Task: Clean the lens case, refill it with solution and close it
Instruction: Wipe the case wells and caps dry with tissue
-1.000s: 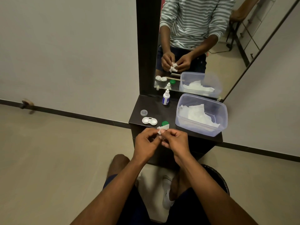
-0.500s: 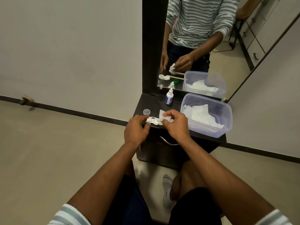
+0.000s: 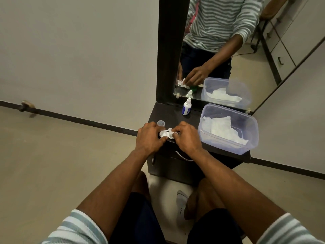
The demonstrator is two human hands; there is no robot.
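Both hands closer together: left hand grips lens case on shelf; right hand pinches tissue into it.

We see only a small white part of the lens case; the left hand and right hand cover the rest, so we cannot tell whether its wells are open. The tissue shows as a crumpled scrap between the fingers, and where it touches the case is hidden. The print on the solution bottle is too small for us to read. The mirror is cut off by the top edge.
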